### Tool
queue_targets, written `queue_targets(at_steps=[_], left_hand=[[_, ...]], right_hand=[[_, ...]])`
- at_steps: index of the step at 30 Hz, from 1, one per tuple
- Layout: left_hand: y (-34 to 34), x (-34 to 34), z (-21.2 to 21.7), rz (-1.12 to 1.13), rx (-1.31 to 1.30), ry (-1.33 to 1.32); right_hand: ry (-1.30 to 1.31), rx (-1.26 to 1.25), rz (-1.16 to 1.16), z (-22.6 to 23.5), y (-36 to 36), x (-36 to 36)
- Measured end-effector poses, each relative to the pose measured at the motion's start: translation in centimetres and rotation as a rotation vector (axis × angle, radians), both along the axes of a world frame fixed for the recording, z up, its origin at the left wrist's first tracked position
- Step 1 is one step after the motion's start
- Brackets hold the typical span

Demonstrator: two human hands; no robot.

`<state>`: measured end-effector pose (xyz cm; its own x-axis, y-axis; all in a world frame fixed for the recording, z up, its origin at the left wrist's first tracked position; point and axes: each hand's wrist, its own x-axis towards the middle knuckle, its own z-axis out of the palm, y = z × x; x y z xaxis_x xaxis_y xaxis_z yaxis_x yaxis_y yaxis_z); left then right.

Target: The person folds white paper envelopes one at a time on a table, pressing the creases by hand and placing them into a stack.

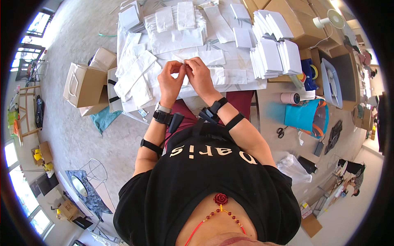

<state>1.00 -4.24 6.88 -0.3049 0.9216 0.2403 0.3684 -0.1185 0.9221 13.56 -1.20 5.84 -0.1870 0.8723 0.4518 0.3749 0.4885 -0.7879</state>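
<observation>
My left hand [170, 80] and my right hand [200, 76] meet over the near middle of the table, thumbs and forefingers pinched tip to tip. Whatever is between the fingertips is too small to make out. Beneath and around them lie flat white folded pieces [211, 58], which look like cloth or thin sleeves. Further such pieces [137, 74] overlap in a loose pile left of my left hand. Beyond my hands, a broad layered stack of white pieces [176, 40] has smaller folded ones on top.
White flat packs [269, 57] stand in rows at the table's right. Cardboard boxes [293, 18], a small fan [330, 19], a blue bin [331, 82], a pink cylinder [289, 98] and a turquoise bag [301, 115] are further right. A handled carton [84, 84] stands left; scissors [281, 132] lie on the floor.
</observation>
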Motion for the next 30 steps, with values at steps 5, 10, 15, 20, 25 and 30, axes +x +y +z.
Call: queue_targets(at_steps=[5,10,15,20,25,30], left_hand=[[0.2,0.1,-0.5,0.018,0.000,0.018],[0.4,0.2,-0.8,0.011,-0.003,0.034],[0.6,0.3,-0.9,-0.001,-0.018,0.040],[0.6,0.7,-0.9,-0.023,-0.042,0.051],[0.8,1.2,-0.9,-0.033,-0.043,-0.007],[1.0,1.4,-0.8,-0.041,-0.040,-0.055]], right_hand=[[-0.008,0.010,0.014,-0.3,0.0,0.3],[0.002,-0.005,0.043,-0.4,-0.1,0.5],[0.067,-0.043,0.041,-0.6,0.0,0.8],[0.081,-0.130,-0.018,-0.5,0.0,1.2],[0.091,-0.179,-0.038,-0.6,0.2,1.5],[0.023,-0.077,-0.041,-0.8,0.4,1.8]])
